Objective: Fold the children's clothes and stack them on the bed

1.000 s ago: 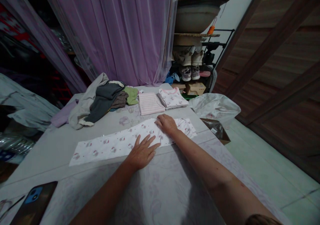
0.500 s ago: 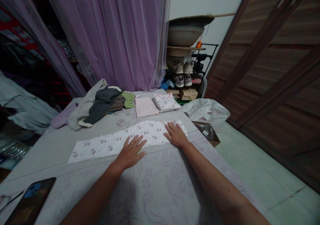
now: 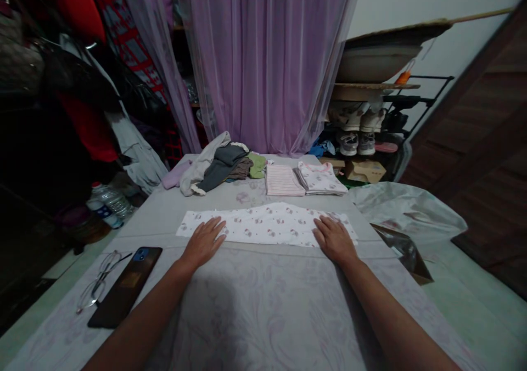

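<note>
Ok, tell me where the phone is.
In the head view, the phone lies at the near left of the table, between the eyeglasses and the left forearm.

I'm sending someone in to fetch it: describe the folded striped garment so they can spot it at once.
Find the sheer purple curtain, then the cloth-covered table in front of it. Near the far edge, just beyond the long white printed garment, lies the folded pink-and-white striped garment. A folded printed top sits right beside it, but only this one has fine stripes instead of a print.
</note>
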